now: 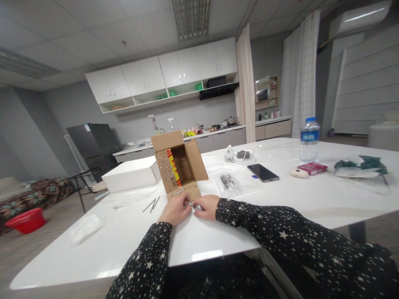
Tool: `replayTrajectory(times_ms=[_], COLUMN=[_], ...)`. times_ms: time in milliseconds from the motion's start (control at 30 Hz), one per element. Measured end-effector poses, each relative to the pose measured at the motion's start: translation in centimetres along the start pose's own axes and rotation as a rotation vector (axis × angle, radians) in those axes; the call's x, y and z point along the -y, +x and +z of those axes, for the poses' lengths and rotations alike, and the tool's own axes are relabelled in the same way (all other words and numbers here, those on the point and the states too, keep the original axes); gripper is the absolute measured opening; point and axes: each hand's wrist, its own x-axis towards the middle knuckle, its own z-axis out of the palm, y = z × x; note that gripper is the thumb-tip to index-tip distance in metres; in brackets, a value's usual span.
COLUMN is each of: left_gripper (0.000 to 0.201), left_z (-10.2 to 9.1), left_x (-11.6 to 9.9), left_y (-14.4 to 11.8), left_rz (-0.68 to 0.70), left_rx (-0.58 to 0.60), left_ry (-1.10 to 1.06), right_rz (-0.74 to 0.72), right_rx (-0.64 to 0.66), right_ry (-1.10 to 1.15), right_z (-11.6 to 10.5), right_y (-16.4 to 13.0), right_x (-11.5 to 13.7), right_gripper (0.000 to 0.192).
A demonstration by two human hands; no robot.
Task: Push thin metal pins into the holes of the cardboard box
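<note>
An open cardboard box stands tilted on the table, its opening facing me and its flaps spread. Small silvery dots cover its left flap, and a row of them runs along the lower flap. My left hand rests at the lower flap's front edge with its fingers curled together. Close by on the right, my right hand has thumb and forefinger pinched near the same edge. Something small and shiny shows between the two hands, too small to name. Left of the box lie two thin metal rods.
On the white table are a white box, a crumpled tissue, a clear plastic case of small dark parts, a phone, a water bottle, a pink-red packet and a green bundle.
</note>
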Motion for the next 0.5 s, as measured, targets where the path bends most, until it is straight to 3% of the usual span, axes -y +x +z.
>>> replayTrajectory(times_ms=[500], left_gripper=[0.008], left_z=[0.64], left_x=[0.48], left_y=[0.13], left_rz=[0.027], left_rx=[0.025], left_ry=[-0.006], right_rz=[-0.025], right_rx=[-0.017], right_ry=[0.003], right_z=[0.35], right_y=[0.17], right_x=[-0.17], right_gripper=[0.032])
